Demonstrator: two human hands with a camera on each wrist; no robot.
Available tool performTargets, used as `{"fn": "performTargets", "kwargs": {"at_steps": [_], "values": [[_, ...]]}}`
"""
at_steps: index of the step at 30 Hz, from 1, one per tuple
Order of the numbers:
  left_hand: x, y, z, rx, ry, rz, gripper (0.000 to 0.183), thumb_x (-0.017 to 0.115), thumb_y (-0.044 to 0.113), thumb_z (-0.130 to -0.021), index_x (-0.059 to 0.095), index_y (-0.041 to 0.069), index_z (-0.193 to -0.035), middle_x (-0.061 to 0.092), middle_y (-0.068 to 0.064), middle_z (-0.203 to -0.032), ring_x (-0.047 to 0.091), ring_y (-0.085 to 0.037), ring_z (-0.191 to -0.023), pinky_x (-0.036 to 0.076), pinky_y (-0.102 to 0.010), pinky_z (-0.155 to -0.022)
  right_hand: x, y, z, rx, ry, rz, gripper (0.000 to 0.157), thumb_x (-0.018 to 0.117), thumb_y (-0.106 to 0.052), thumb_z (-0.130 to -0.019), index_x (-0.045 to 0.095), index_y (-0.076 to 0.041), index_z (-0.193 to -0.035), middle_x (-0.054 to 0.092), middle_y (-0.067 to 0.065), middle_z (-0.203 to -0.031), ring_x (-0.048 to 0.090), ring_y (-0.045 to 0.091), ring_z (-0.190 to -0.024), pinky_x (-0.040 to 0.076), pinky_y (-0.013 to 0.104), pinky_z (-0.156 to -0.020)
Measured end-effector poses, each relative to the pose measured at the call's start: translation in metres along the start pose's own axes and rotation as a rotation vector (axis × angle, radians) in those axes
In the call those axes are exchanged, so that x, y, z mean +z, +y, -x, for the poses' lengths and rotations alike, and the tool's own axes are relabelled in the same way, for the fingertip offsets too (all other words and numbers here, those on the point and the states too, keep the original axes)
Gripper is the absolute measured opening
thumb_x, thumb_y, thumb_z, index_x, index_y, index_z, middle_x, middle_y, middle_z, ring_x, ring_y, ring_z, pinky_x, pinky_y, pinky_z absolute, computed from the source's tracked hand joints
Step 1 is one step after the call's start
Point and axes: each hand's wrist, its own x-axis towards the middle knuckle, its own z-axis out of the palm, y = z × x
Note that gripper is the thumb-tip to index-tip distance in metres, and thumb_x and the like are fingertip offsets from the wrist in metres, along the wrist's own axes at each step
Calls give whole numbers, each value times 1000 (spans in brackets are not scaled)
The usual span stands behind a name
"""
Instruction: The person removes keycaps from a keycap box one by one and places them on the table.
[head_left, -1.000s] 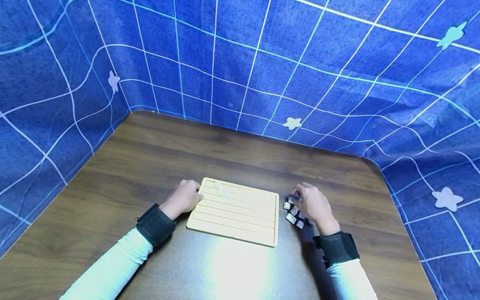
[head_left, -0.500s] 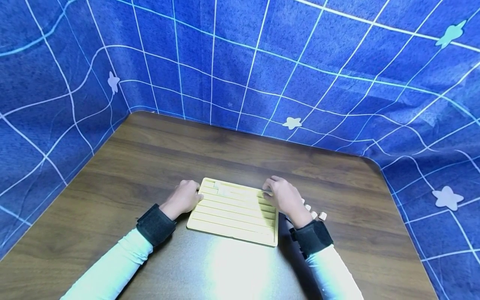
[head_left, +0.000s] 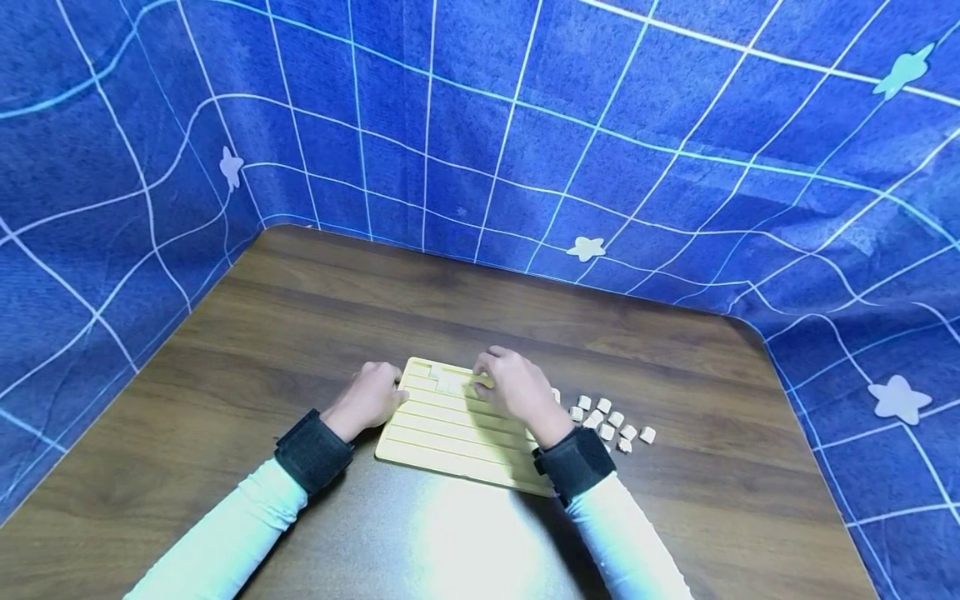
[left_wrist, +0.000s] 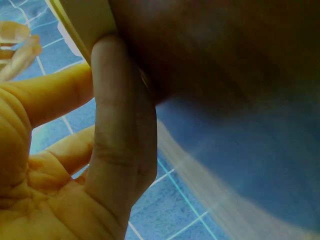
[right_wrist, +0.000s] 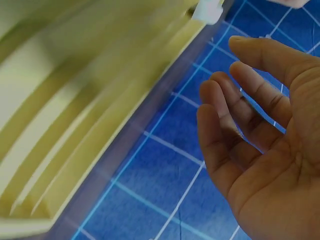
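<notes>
A pale yellow grooved board (head_left: 442, 437) lies on the table. In the head view my left hand (head_left: 367, 396) grips its left edge, with the thumb on top; the left wrist view shows fingers (left_wrist: 117, 95) against that edge. Pale tiles (head_left: 448, 383) sit in the board's upper left grooves. My right hand (head_left: 517, 387) hovers over the upper right part of the board. Its fingers (right_wrist: 215, 135) are loosely bent in the right wrist view, with nothing visible between thumb and fingers. Right of the board lies a loose group of several small whitish tiles (head_left: 606, 431).
The brown wooden table (head_left: 337, 292) stretches around the board, with a bright glare near its front. Blue cloth walls (head_left: 480, 125) with white lines and stars rise along the back and both sides.
My right hand has moved left from the loose tiles to above the board, uncovering the tile group. The left hand has stayed at the board's left edge.
</notes>
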Motion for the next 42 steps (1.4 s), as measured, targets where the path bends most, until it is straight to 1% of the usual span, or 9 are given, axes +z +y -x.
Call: {"fn": "performTargets", "kwargs": {"at_steps": [6, 11, 15, 21, 25, 29, 32, 38, 42], "values": [[0, -1, 0, -28, -21, 13, 15, 63, 17, -87, 64, 5, -78, 53, -6, -66, 49, -22, -62, 42, -35, -58, 10, -14, -9, -36, -54, -22, 16, 73, -22, -78, 68, -11, -89, 65, 2, -87, 62, 15, -72, 57, 36, -61], [1, -1, -1, -33, -22, 11, 14, 64, 16, -87, 64, 5, -79, 53, -6, -66, 50, -21, -63, 42, -35, -59, 15, -20, -13, -18, -82, -28, 14, 72, -21, -79, 68, -12, -89, 65, 2, -88, 62, 16, -72, 56, 38, -60], [1, -1, -2, -33, -25, 9, 15, 64, 16, -87, 64, 4, -78, 52, -6, -66, 49, -21, -63, 42, -35, -58, 18, -22, -14, -6, -106, -14, 12, 72, -20, -80, 68, -13, -89, 65, 1, -90, 62, 15, -74, 57, 36, -61], [2, -1, -3, -42, -30, 16, 13, 64, 17, -87, 65, 4, -82, 55, -6, -68, 51, -22, -66, 44, -37, -61, 23, -22, -13, -21, -134, 13, 9, 70, -15, -81, 69, -13, -90, 66, 1, -90, 64, 16, -79, 58, 34, -63], [2, -1, -3, -50, -34, 23, 13, 64, 16, -87, 65, 4, -82, 56, -7, -69, 52, -22, -66, 45, -38, -61, 23, -22, -13, -11, -156, 16, 10, 71, -12, -80, 69, -13, -89, 66, 1, -90, 64, 16, -80, 58, 34, -65], [1, 0, -2, -44, -30, 20, 14, 64, 16, -87, 66, 3, -85, 58, -9, -72, 54, -24, -71, 47, -41, -65, 23, -22, -14, 0, -177, 20, 11, 71, -10, -80, 69, -13, -90, 66, 1, -91, 64, 16, -82, 58, 33, -67], [1, -1, -1, -44, -25, 20, 14, 64, 17, -87, 67, 3, -87, 59, -8, -73, 55, -25, -73, 48, -42, -67, 24, -21, -14, -5, -181, 24, 10, 70, -9, -80, 69, -13, -89, 66, 1, -91, 64, 16, -83, 58, 32, -68], [1, -1, -1, -39, -25, 27, 13, 64, 16, -87, 67, 4, -85, 58, -8, -71, 53, -24, -70, 47, -41, -65, 24, -21, -15, -33, -170, 12, 10, 69, -6, -80, 69, -11, -88, 67, 3, -91, 64, 16, -83, 57, 31, -70], [1, -1, -1, -29, -27, 18, 13, 63, 16, -87, 66, 4, -84, 57, -8, -70, 52, -23, -68, 46, -40, -63, 23, -20, -14, -31, -161, -18, 10, 67, -3, -79, 68, -9, -87, 67, 3, -90, 64, 15, -80, 57, 30, -69]]}}
